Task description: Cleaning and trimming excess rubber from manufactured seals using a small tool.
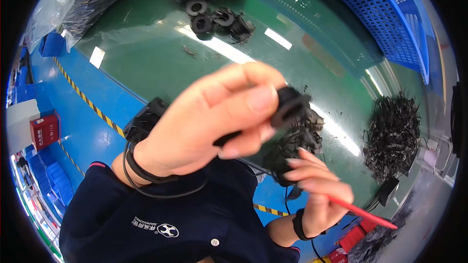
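Close to the camera, my left hand (214, 117) pinches a black flanged rubber ring (291, 108) between thumb and fingers. A dark bit shows under its palm, too hidden to name. Lower right, my right hand (319, 185) is closed around a slim red stick-shaped tool (365, 212), whose tapered red end points down and right. The tool's other end is lost behind the fingers. Beyond both hands, a heap of thin black rubber scraps (307, 134) lies on the green tabletop (146, 58); the right fingertips appear just in front of it.
More black rubber rings (200, 17) are piled at the far side. A larger heap of black shreds (394, 136) sits to the right. Blue perforated crates (385, 14) stand at the far right, and clear plastic sheeting (68, 5) at the far left.
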`<action>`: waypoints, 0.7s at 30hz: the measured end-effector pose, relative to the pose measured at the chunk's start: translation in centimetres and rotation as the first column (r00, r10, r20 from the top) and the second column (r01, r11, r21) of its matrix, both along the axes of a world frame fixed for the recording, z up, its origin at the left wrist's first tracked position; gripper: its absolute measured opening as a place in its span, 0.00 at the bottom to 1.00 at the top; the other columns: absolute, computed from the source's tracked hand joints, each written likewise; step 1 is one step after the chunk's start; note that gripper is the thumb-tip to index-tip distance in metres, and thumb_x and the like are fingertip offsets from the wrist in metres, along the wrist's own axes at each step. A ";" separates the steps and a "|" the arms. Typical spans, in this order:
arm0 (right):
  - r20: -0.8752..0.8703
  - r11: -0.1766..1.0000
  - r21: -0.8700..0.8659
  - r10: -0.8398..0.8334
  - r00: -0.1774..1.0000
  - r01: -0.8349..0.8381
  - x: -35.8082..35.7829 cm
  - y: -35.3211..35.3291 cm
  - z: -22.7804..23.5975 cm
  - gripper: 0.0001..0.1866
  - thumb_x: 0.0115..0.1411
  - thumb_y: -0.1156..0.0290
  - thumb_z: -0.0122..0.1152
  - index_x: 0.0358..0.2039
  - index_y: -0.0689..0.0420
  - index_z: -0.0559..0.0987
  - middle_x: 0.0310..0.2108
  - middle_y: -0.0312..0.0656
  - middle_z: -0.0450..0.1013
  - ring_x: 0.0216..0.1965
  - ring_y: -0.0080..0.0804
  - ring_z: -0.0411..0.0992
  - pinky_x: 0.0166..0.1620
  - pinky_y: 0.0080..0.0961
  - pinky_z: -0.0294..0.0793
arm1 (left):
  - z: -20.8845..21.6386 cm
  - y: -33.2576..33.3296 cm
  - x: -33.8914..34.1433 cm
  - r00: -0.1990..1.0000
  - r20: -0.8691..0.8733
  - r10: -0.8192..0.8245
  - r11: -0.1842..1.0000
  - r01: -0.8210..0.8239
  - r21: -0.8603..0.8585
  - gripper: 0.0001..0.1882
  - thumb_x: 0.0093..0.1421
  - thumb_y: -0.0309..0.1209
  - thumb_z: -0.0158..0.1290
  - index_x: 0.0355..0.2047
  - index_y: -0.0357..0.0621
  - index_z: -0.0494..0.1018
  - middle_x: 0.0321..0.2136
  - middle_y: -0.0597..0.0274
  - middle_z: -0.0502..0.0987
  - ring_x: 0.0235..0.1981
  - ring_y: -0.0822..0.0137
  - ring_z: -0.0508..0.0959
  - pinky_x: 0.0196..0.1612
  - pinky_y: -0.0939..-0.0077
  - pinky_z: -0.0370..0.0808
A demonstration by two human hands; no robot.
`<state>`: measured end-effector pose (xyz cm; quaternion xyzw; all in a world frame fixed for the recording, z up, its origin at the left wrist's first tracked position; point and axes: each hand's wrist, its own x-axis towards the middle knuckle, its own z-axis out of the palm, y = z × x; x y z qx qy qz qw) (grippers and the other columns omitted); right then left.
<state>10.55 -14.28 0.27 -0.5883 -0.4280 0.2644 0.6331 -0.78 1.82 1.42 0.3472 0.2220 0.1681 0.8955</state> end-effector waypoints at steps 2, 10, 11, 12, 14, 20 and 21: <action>-0.014 0.992 0.007 -0.127 0.992 0.127 0.1 -0.7 0.2 0.10 0.55 0.68 0.46 0.29 0.64 0.68 0.27 0.55 0.70 0.31 0.45 0.71 0.41 0.40 0.68 | 0.4 -0.4 -0.2 0.997 0.004 -0.082 0.981 0.082 -0.178 0.23 0.56 0.47 0.44 0.30 0.34 0.61 0.12 0.69 0.58 0.10 0.84 0.53 0.11 0.90 0.48; 0.117 0.928 -0.063 -0.359 0.926 0.368 -0.3 0.3 0.1 0.11 0.60 0.68 0.40 0.36 0.62 0.66 0.32 0.50 0.68 0.36 0.36 0.70 0.28 0.19 0.73 | -0.1 -1.0 -0.4 0.978 0.075 -0.193 0.971 0.201 -0.127 0.22 0.57 0.48 0.42 0.28 0.37 0.59 0.17 0.64 0.60 0.12 0.81 0.56 0.11 0.89 0.49; 0.124 0.925 -0.065 -0.364 0.923 0.374 -0.4 0.7 0.2 0.11 0.60 0.68 0.40 0.36 0.62 0.66 0.32 0.50 0.68 0.36 0.36 0.70 0.28 0.19 0.73 | -0.3 -1.1 -0.3 0.989 0.045 -0.144 0.988 0.146 -0.053 0.21 0.57 0.47 0.42 0.27 0.39 0.58 0.20 0.62 0.61 0.13 0.81 0.57 0.11 0.90 0.49; 0.132 0.921 -0.040 -0.380 0.915 0.388 -0.6 1.1 0.2 0.11 0.60 0.68 0.39 0.36 0.62 0.66 0.32 0.50 0.68 0.37 0.37 0.70 0.26 0.18 0.74 | -0.3 -0.9 -0.6 0.985 0.025 -0.172 0.983 0.173 -0.058 0.19 0.57 0.46 0.43 0.26 0.42 0.56 0.24 0.59 0.61 0.15 0.81 0.58 0.12 0.90 0.49; 0.135 0.902 0.003 -0.429 0.893 0.432 -1.0 1.6 0.2 0.11 0.60 0.68 0.39 0.36 0.63 0.66 0.33 0.50 0.68 0.37 0.37 0.70 0.25 0.18 0.76 | -0.8 -0.3 -0.9 0.975 -0.008 -0.222 0.974 0.222 0.046 0.13 0.56 0.38 0.45 0.27 0.44 0.55 0.26 0.57 0.64 0.16 0.80 0.58 0.14 0.90 0.51; 0.170 0.879 0.051 -0.476 0.863 0.475 -1.4 2.3 0.2 0.11 0.60 0.70 0.39 0.36 0.64 0.66 0.35 0.51 0.66 0.38 0.39 0.70 0.26 0.20 0.76 | -1.7 -1.2 -0.5 0.999 0.002 0.040 0.736 -0.031 0.676 0.04 0.47 0.23 0.47 0.26 0.42 0.66 0.24 0.59 0.72 0.17 0.77 0.63 0.20 0.85 0.60; 0.198 0.852 0.038 -0.519 0.832 0.522 -1.5 2.4 0.2 0.11 0.60 0.70 0.39 0.35 0.65 0.66 0.35 0.51 0.66 0.38 0.39 0.70 0.26 0.20 0.77 | -1.7 -1.2 -0.4 0.999 0.036 0.037 0.429 -0.049 0.902 0.06 0.45 0.21 0.49 0.26 0.41 0.71 0.22 0.62 0.74 0.17 0.76 0.65 0.22 0.83 0.61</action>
